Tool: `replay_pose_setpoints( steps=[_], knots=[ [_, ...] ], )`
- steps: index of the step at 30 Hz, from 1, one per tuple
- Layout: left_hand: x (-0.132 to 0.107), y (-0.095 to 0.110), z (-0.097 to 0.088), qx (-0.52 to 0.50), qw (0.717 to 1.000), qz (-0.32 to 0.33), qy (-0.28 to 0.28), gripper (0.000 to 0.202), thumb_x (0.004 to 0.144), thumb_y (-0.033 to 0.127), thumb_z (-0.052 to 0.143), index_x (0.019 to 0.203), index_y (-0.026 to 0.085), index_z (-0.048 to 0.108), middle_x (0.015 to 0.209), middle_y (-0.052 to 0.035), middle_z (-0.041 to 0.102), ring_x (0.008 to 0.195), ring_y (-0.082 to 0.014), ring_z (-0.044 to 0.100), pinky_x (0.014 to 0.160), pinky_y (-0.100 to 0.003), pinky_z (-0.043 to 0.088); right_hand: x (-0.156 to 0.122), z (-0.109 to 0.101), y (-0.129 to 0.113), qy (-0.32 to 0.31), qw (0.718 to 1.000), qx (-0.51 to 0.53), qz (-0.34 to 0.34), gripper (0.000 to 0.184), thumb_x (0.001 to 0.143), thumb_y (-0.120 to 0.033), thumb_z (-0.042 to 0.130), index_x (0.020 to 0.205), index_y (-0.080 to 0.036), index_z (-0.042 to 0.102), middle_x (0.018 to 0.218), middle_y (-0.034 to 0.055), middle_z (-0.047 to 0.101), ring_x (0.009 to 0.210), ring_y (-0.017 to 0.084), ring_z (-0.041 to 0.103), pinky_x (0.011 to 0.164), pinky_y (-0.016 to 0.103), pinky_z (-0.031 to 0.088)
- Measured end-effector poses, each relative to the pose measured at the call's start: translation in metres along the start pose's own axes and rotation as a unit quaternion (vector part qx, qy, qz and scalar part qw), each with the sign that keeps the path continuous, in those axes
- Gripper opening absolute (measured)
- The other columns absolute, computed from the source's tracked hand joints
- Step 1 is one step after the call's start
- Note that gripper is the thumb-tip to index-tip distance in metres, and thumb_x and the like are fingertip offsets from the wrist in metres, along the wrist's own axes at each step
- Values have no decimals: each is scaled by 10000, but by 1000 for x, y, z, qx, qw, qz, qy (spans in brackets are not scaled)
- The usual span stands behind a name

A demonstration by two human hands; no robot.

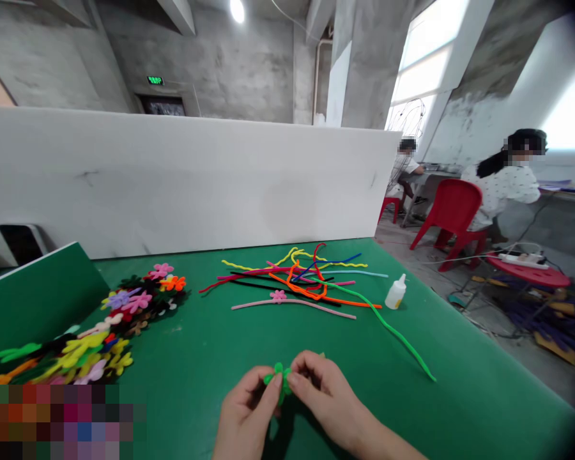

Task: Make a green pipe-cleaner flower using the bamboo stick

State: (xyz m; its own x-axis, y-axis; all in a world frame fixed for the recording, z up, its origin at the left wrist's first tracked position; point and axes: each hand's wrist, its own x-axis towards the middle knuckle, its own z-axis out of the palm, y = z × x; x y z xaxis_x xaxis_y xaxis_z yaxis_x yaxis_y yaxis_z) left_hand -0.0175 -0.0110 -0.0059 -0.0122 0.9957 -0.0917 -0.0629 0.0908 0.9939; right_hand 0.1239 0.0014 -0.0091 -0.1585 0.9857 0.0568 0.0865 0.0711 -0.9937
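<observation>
Close to me over the table, a small bright green pipe-cleaner flower [278, 368] is pinched between both hands. My left hand [249, 412] grips it with thumb and fingers from the left. On the other side my right hand [333, 396] is closed on its right petals, thumb forward. Part of the flower is hidden by the fingers. Beyond the hands lie loose pipe cleaners in several colours, among them a long green pipe cleaner [393, 331] and a pale pink pipe cleaner [294, 302]. A small pink flower [278, 296] touches the pale pink one.
A white glue bottle [395, 292] stands upright at the right. Many colourful pipe-cleaner flowers [124, 306] are heaped at the left beside a green panel [38, 300]. A white partition [196, 185] borders the green table [196, 345]. People sit at tables at the far right.
</observation>
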Motion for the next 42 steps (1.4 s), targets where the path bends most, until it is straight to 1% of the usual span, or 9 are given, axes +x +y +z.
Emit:
replay_pose_setpoints(
  steps=[3, 6, 11, 18, 22, 27, 34, 38, 42],
  knots=[
    [1, 1, 0, -36, 999, -23, -7, 164, 637, 301, 669, 602, 154, 604, 528, 37, 510, 505, -92, 426, 494, -184, 354, -1, -3, 0, 9, 1000, 1, -7, 308, 718, -425, 571, 607, -138, 551, 507, -38, 434, 511, 91, 385, 483, 205, 311],
    [0, 6, 0, -92, 993, -57, -41, 226, 705, 344, 607, 601, 143, 604, 526, 16, 533, 526, -110, 461, 534, -210, 386, -3, -2, 0, 16, 1000, 3, -11, 327, 716, -448, 568, 608, -140, 546, 509, -37, 428, 508, 93, 382, 479, 208, 309],
    [-1, 14, -3, -167, 981, -83, -48, 265, 758, 370, 539, 668, 137, 627, 588, -14, 584, 561, -126, 505, 593, -241, 419, -5, 1, -5, 17, 1000, -1, -17, 337, 752, -448, 508, 590, -157, 462, 529, -46, 362, 505, 89, 329, 474, 214, 278],
    [1, 9, -6, -91, 993, -41, -57, 134, 717, 247, 609, 633, 143, 606, 541, 34, 498, 517, -82, 424, 514, -193, 358, -9, 2, -10, -8, 996, -75, -45, 214, 771, -302, 497, 614, -162, 456, 541, -46, 371, 504, 87, 330, 469, 207, 275],
    [1, 6, -5, -73, 995, -41, -49, 150, 704, 266, 618, 625, 139, 606, 529, 29, 503, 507, -86, 428, 508, -200, 354, -10, 3, -9, -10, 997, -63, -37, 212, 789, -322, 468, 649, -162, 471, 566, -36, 386, 524, 93, 342, 485, 208, 294],
    [0, 5, -4, -61, 995, -48, -70, 148, 711, 256, 610, 619, 140, 607, 537, 25, 519, 510, -86, 442, 515, -199, 358, -9, 3, -9, -22, 996, -78, -36, 241, 795, -305, 439, 607, -157, 466, 558, -34, 383, 526, 94, 337, 514, 220, 311],
    [-1, 9, -3, -119, 983, -80, -112, 210, 751, 282, 558, 618, 127, 609, 565, -6, 559, 528, -100, 477, 538, -219, 387, -8, 2, -11, -12, 997, -74, -34, 245, 788, -307, 433, 593, -160, 457, 552, -28, 409, 527, 99, 359, 523, 228, 324],
    [0, 9, -3, -73, 986, -78, -126, 119, 686, 235, 630, 635, 129, 617, 566, 4, 564, 517, -93, 470, 514, -205, 376, -8, 1, -9, -8, 997, -71, -34, 251, 780, -308, 450, 573, -168, 432, 547, -39, 376, 522, 94, 346, 503, 217, 308],
    [1, 7, -4, -38, 990, -56, -124, 103, 686, 212, 628, 619, 138, 601, 559, 19, 558, 511, -86, 462, 520, -201, 369, -7, 1, -7, -15, 998, -52, -27, 257, 779, -317, 455, 572, -172, 410, 544, -46, 345, 515, 90, 319, 491, 217, 286]
  ],
)
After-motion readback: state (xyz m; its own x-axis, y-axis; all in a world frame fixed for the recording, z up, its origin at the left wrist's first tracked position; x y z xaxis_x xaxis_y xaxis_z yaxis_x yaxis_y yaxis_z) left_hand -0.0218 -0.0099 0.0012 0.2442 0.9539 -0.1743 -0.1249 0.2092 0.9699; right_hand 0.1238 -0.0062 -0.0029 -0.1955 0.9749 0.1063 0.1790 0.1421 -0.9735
